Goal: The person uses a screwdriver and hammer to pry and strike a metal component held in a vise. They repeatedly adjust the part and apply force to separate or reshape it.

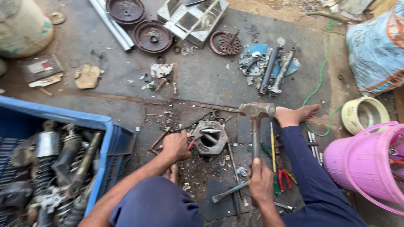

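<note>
My right hand (261, 181) grips the handle of a heavy metal hammer (256, 112), whose head is raised above the floor to the right of a round grey metal part (210, 137). My left hand (176, 146) is closed on a small red-handled tool (191, 145) pressed against the left side of that part. A metal pin lies across the part's middle hole. I sit on the ground in dark blue trousers, and my bare right foot (296, 114) is stretched out beside the hammer head.
A blue plastic crate (110, 138) of shock absorbers and springs stands at left. A pink bucket (366, 162) stands at right, a cream bowl (364, 113) behind it. Screwdrivers and pliers (281, 178) lie by my right knee. Metal discs, pipes and scrap lie farther off.
</note>
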`<act>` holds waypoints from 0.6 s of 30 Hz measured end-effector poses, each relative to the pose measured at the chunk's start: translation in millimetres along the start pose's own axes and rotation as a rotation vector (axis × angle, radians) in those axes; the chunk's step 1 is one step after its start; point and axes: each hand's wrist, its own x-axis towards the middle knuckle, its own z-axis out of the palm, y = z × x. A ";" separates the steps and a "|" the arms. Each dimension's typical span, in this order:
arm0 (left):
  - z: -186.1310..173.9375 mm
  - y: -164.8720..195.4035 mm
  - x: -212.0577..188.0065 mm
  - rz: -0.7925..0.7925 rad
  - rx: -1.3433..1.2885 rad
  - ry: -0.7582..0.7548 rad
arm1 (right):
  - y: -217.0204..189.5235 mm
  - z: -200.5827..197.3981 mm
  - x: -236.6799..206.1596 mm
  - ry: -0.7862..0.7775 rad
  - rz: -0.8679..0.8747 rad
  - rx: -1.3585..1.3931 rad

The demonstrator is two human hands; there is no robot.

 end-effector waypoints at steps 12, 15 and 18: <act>-20.6 13.0 7.0 0.019 0.206 -0.030 | 30.1 39.4 -3.3 0.003 -0.227 -0.192; -36.0 16.9 12.3 0.008 0.230 -0.095 | -2.5 8.1 -5.7 0.028 -0.153 -0.129; -47.1 26.0 19.3 -0.022 0.253 -0.183 | -13.8 -17.5 -17.4 0.032 -0.186 -0.083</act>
